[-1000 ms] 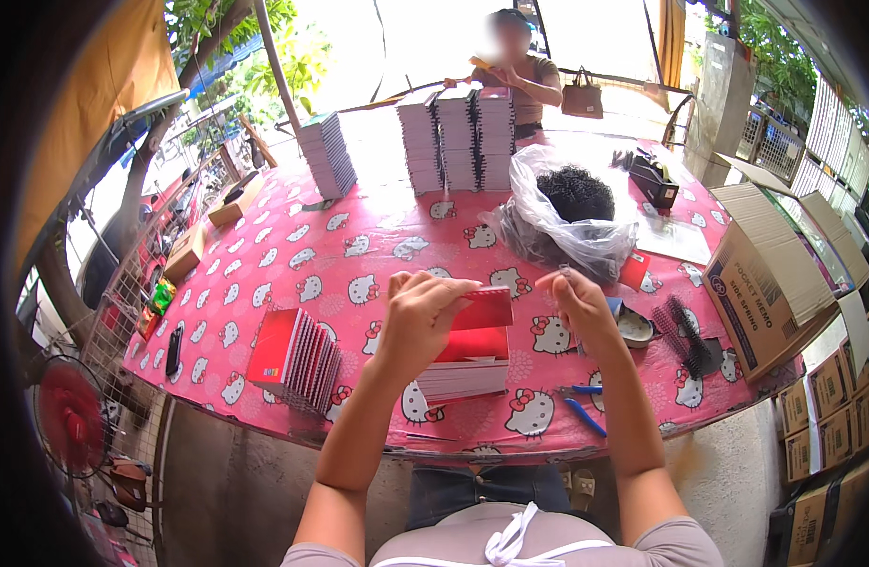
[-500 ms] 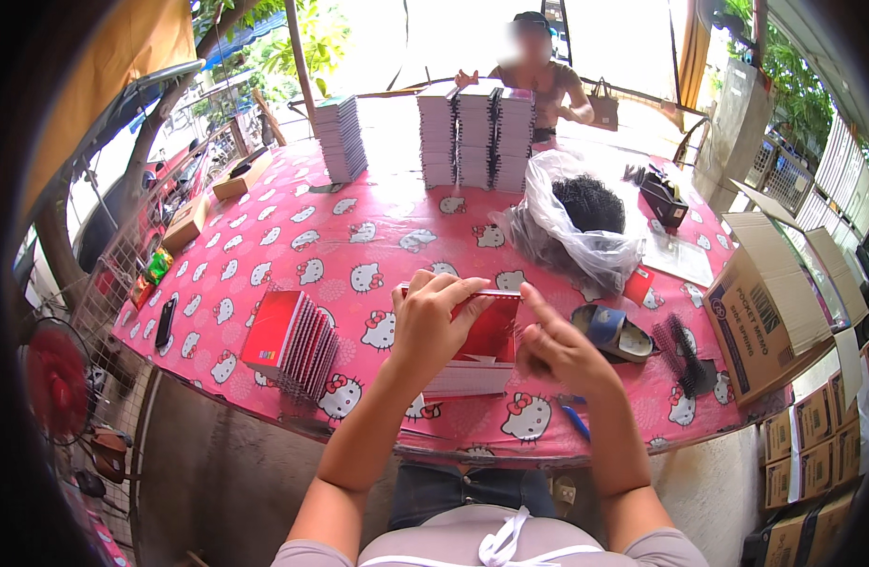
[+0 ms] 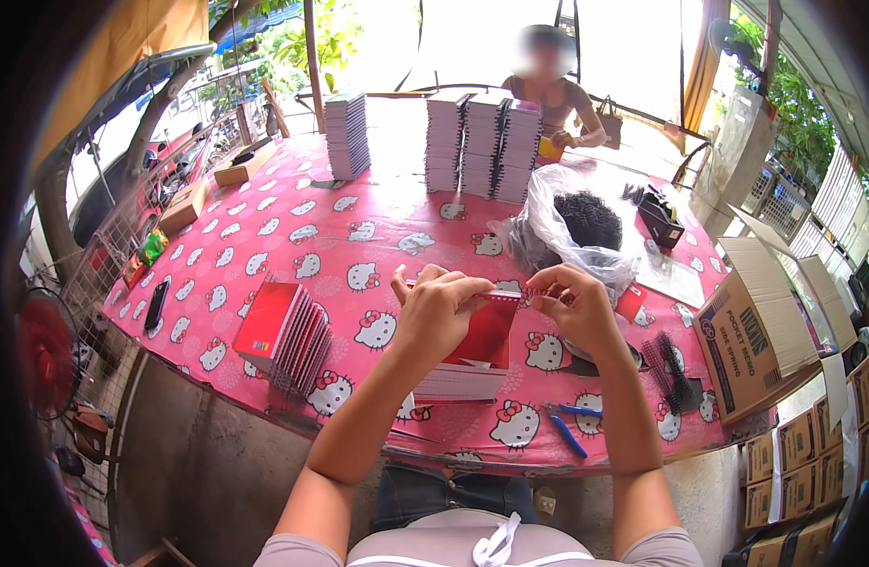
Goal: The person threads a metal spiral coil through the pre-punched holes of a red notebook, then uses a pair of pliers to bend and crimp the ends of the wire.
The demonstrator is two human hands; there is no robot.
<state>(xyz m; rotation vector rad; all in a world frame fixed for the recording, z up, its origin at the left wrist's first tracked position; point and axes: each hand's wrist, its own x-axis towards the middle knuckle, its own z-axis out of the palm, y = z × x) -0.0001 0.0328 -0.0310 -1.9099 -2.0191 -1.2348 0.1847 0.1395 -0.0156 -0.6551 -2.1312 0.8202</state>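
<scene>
Between my hands is a small red-covered notepad [image 3: 491,319], its top edge raised toward me. My left hand [image 3: 436,307] is closed on this edge from the left, fingertips near its middle. At the edge's right end, my right hand [image 3: 574,304] pinches a thin spiral binding coil [image 3: 526,296]. Below lies a stack of white-paged pads [image 3: 463,386], partly covered by my left forearm. Blue-handled pliers [image 3: 568,437] rest on the table right of that stack. To the left stands a leaning pile of red spiral notepads [image 3: 281,331].
A plastic bag of black coils [image 3: 585,222] sits beyond my right hand. Loose dark coils [image 3: 669,369] and an open cardboard box [image 3: 751,331] are at right. Tall notebook stacks [image 3: 481,146] stand far back, before a seated person [image 3: 552,104]. A black phone [image 3: 156,304] lies left.
My right hand has come up to the notepad's edge and closed in a pinch on the coil. The pliers now show more fully. Across the table, the person's raised hand has lowered.
</scene>
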